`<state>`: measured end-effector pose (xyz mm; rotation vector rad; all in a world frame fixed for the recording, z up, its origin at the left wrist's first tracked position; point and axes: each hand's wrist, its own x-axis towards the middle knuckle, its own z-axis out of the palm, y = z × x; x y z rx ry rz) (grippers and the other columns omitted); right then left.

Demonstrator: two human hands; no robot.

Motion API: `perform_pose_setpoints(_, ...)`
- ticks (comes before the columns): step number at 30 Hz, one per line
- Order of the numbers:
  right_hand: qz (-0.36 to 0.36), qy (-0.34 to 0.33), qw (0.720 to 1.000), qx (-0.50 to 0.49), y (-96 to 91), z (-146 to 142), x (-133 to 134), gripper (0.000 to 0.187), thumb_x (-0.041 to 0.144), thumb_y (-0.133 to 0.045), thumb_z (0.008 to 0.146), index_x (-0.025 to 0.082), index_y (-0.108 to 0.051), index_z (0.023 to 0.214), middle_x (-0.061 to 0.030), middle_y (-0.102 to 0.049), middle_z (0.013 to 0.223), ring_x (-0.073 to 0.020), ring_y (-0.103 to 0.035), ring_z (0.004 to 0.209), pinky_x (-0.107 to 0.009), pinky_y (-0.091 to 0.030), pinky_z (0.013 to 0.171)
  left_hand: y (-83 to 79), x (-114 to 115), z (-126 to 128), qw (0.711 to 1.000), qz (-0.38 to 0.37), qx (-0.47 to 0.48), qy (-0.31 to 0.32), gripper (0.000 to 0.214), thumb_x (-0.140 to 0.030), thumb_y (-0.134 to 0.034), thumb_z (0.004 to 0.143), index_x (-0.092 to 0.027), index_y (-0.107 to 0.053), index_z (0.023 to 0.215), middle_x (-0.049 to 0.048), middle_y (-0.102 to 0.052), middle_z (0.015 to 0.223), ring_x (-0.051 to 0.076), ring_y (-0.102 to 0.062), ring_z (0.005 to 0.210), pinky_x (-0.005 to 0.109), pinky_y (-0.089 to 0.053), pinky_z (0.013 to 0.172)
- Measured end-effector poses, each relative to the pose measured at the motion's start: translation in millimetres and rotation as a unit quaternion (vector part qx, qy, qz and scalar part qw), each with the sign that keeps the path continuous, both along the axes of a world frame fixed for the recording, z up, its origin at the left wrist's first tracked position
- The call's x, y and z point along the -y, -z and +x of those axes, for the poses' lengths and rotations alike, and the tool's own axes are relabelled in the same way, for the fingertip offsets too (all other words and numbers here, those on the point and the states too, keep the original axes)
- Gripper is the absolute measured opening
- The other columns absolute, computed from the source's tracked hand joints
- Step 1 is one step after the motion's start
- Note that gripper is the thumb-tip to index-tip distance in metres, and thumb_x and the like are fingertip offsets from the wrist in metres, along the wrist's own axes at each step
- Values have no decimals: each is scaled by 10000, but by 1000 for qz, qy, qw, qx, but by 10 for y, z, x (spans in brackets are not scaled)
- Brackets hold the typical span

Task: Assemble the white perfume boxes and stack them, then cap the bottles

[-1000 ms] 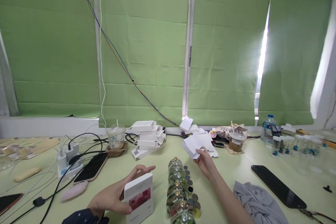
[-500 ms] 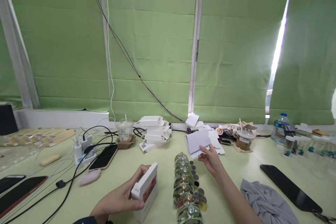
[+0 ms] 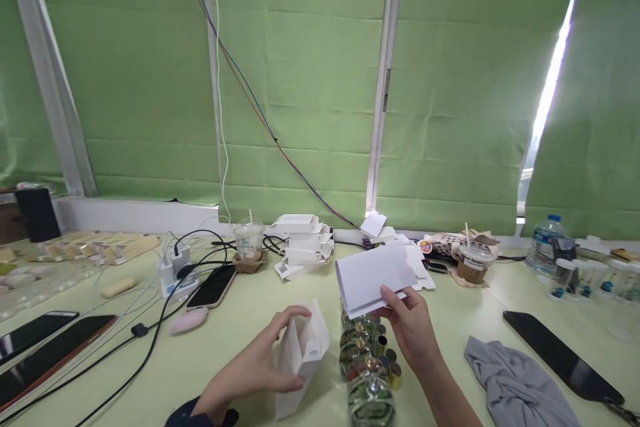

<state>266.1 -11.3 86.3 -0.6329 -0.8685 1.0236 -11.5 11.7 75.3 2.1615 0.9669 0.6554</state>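
Note:
In the head view, my left hand [image 3: 267, 363] grips a small white box [image 3: 300, 360] by its sides. The box is tilted and its upper end stands open. Pinched between thumb and fingers of my right hand [image 3: 410, 327] is a folded white paper [image 3: 375, 277], held up over the far end of a row of glass bottles [image 3: 370, 400]. The bottles have ornate shiny tops, and several small round caps [image 3: 393, 367] lie along their right side. The box is just left of the row.
A stack of white boxes [image 3: 303, 243] stands at the back, with white papers [image 3: 420, 270] to its right. Cables, a phone [image 3: 213, 285] and a plastic cup [image 3: 249, 240] occupy the left. A grey cloth [image 3: 517, 380], black flat object [image 3: 560, 353] and another cup [image 3: 471, 267] lie right.
My right hand has brought the folded paper nearer, over the bottles. My left hand has turned the box so its open end shows. The view has shifted slightly left.

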Motion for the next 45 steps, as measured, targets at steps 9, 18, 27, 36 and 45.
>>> perform_pose_setpoints(9, -14, 104, 973, 205, 26, -375, 379, 379, 519, -709, 731, 144, -692, 679, -100, -728, 642, -226, -679, 554, -307, -574, 537, 62, 135, 306, 994, 78, -27, -65, 1014, -207, -795, 536, -272, -272, 1403, 92, -480, 1242, 370, -427, 1157, 469, -359, 993)
perform_pose_setpoints(18, 38, 160, 920, 356, 166, -307, 470, 267, 414, -600, 839, 177, -692, 759, -83, -693, 734, -217, -649, 655, -275, -529, 564, -52, 250, 365, 982, 153, -51, -98, 976, -167, -750, 550, -252, -229, 1370, 105, -434, 1189, 372, -410, 1105, 505, -345, 970)
perform_pose_setpoints(27, 73, 165, 865, 468, 66, -307, 507, 211, 353, -485, 903, 185, -596, 842, -51, -622, 744, -193, -581, 653, -268, -476, 586, -93, 314, 386, 970, 209, -54, -109, 944, -105, -705, 560, -310, -219, 1343, 88, -421, 1199, 370, -405, 1131, 501, -376, 960)
perform_pose_setpoints(36, 100, 95, 850, 509, -12, -282, 580, 189, 280, -418, 943, 185, -570, 1005, -74, -609, 904, -205, -589, 810, -297, -500, 720, -67, 287, 347, 970, 224, -50, -84, 844, -110, -651, 629, -272, -191, 1317, 126, -401, 1354, 350, -421, 1242, 505, -379, 1016)
perform_pose_setpoints(45, 92, 49, 829, 550, -17, -208, 611, 194, 263, -423, 947, 198, -552, 1078, -107, -610, 1064, -260, -568, 1057, -380, -480, 912, -84, 304, 365, 976, 204, -30, -76, 771, -109, -636, 622, -247, -239, 1268, 120, -440, 1282, 317, -468, 1212, 470, -427, 1000)
